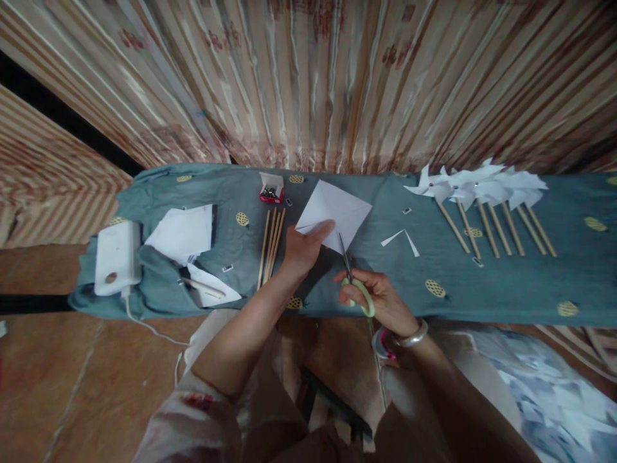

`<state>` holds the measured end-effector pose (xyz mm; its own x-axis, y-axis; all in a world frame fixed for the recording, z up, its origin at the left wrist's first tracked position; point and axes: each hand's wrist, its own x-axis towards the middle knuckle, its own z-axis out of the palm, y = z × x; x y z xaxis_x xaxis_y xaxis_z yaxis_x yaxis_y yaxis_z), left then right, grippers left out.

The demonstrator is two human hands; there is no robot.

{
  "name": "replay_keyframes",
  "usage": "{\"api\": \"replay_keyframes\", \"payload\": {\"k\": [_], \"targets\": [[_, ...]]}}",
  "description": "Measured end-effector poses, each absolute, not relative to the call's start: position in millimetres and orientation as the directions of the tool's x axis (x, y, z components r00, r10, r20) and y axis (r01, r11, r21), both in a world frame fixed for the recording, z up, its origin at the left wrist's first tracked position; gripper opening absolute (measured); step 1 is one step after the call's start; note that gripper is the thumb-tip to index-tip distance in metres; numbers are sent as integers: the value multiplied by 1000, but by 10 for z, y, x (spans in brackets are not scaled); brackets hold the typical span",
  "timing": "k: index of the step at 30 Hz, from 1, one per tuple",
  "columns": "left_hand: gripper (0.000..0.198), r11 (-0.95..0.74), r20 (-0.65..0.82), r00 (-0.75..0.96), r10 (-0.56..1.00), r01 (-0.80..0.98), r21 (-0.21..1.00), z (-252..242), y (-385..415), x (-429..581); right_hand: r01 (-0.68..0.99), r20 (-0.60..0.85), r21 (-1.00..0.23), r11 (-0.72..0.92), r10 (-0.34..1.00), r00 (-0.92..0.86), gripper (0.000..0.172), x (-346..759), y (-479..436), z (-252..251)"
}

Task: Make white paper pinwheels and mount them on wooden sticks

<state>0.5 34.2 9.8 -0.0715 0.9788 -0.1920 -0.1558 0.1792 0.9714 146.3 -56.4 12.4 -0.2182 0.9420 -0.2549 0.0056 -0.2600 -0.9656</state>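
Asking: What did the hands hold at the middle of the frame?

Answering: The left hand (303, 247) pinched a white paper square (337, 211) by its lower left edge, thumb on top, just above centre. The right hand (380, 299) was closed around green-handled scissors (354, 278) at lower centre, blades pointing up and touching the paper's lower edge.

Asking: And around them?

Answering: A blue cloth (506, 276) covered the table. Wooden sticks (270, 241) lay just left of the left hand, with a small red box (271, 190) above them. White paper pinwheels (482, 186) on sticks lay in a row at upper right. Loose white sheets (183, 231) and a white device (117, 256) sat at left.
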Motion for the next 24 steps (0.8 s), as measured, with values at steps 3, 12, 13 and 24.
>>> {"api": "replay_keyframes", "payload": {"k": [3,12,13,24], "targets": [[18,177,-191,-69,979,-169,969,90,345,7,-10,-261,-963,-270,941,-215,40,1456,-564,130],[22,179,-192,-66,979,-167,969,78,349,5,-48,-308,-945,-322,932,-192,42,1429,-566,133],[23,177,-190,-64,980,-172,969,75,349,4,-56,-316,-942,-331,930,-186,42,1426,-566,132],[18,184,-202,-93,975,-173,968,79,365,6,-106,-351,-923,-370,922,-166,39,1421,-571,77]]}}
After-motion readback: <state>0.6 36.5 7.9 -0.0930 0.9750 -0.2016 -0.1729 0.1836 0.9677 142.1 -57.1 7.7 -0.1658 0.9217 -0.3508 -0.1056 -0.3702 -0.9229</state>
